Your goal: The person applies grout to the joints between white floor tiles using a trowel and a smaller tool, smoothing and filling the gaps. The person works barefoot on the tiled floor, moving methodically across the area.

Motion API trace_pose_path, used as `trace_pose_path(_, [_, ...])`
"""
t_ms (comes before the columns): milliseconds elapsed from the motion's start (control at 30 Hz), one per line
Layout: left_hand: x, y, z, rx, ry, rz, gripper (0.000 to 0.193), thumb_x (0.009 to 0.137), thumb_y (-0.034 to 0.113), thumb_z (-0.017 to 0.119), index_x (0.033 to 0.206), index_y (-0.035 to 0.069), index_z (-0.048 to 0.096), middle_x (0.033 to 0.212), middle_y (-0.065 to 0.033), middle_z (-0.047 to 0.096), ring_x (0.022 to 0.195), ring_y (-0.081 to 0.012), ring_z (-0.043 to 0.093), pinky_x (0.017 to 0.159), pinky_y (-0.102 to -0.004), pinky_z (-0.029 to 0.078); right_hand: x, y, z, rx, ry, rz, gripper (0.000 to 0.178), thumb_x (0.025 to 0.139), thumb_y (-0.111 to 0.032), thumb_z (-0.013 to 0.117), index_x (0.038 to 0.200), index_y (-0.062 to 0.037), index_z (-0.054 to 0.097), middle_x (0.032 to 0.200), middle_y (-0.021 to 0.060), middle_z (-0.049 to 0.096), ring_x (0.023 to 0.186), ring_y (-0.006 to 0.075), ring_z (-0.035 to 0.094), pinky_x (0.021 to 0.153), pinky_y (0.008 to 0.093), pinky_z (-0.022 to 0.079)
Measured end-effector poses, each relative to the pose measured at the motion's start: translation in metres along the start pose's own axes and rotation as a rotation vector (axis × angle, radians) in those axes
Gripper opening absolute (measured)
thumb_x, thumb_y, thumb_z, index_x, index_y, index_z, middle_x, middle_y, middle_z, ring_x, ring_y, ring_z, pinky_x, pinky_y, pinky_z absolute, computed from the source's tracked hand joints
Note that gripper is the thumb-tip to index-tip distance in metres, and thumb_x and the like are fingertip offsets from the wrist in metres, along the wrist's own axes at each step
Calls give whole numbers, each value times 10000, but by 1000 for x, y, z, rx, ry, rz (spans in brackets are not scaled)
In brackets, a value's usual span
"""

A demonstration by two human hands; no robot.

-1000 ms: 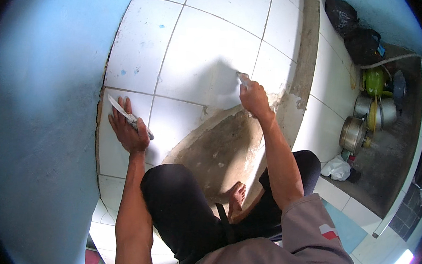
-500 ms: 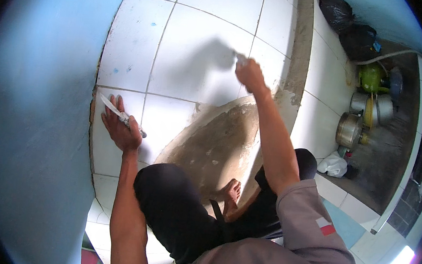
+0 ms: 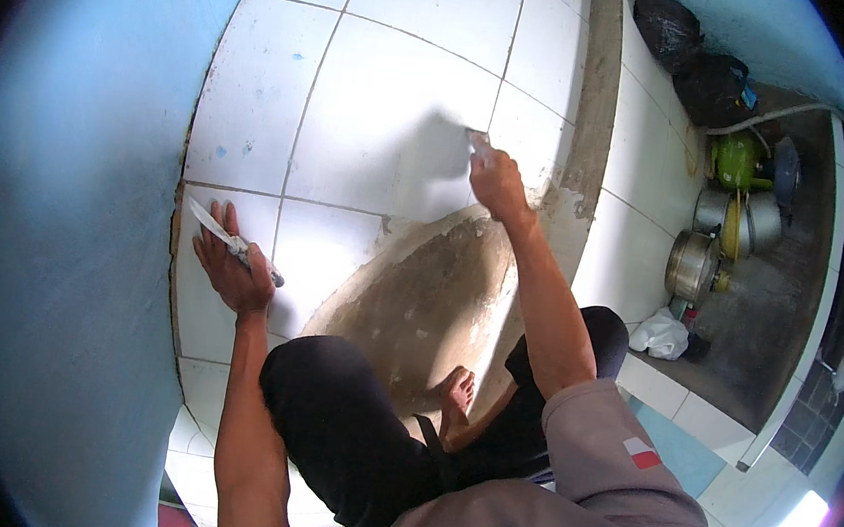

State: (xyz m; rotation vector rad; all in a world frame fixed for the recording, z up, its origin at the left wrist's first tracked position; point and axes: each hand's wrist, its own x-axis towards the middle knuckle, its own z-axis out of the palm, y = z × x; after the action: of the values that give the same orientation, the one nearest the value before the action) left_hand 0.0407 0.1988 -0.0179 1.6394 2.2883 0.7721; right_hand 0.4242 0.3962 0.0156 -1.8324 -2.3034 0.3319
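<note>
Your left hand (image 3: 236, 275) holds a pointed blade (image 3: 228, 240), fingers (image 3: 231, 217) resting on white tiles (image 3: 377, 84). Your right hand (image 3: 498, 184) grips a small tool (image 3: 478, 142)

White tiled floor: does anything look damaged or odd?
Yes: ahead of the bare foot, a ragged-edged brown patch cuts into the white tiles, breaking their otherwise regular grid.
</note>
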Motion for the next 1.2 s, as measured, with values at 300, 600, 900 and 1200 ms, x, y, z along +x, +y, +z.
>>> trace_pose_path(300, [3, 10, -1, -77, -10, -10, 738, 915, 422, 404, 1530, 21, 480, 1608, -210, 412, 1526, -416, 306, 1251, -624, 103, 92, -14, -43, 105, -318, 559, 438, 1000, -335, 545, 1277, -18, 663, 1021, 273, 736, 845, 416, 741, 848, 507, 601])
trace_pose_path(600, [0, 3, 1, -26, 17, -24, 700, 938, 426, 390, 1519, 53, 505, 1587, -203, 447, 1504, -425, 340, 1233, -653, 136, -30, -64, -15, 168, -454, 178, 500, 1045, -278, 536, 1541, -294, 473, 983, 272, 733, 901, 463, 721, 838, 553, 589])
trace_pose_path(900, [1, 6, 0, -22, 23, -34, 704, 900, 376, 435, 1526, 59, 496, 1577, -173, 461, 1510, -422, 319, 1239, -647, 144, -107, -112, 6, 73, -614, -53, 465, 1029, -254, 577, 1494, -276, 553, 892, 280, 715, 804, 446, 725, 740, 510, 587])
trace_pose_path(1200, [-2, 0, -1, -24, 16, -25, 706, 949, 429, 398, 1528, 34, 487, 1591, -190, 440, 1522, -412, 312, 1234, -649, 147, -58, -215, 13, 102, -698, -149, 472, 1038, -232, 524, 1508, -202, 498, 778, 253, 713, 690, 440, 707, 670, 539, 588])
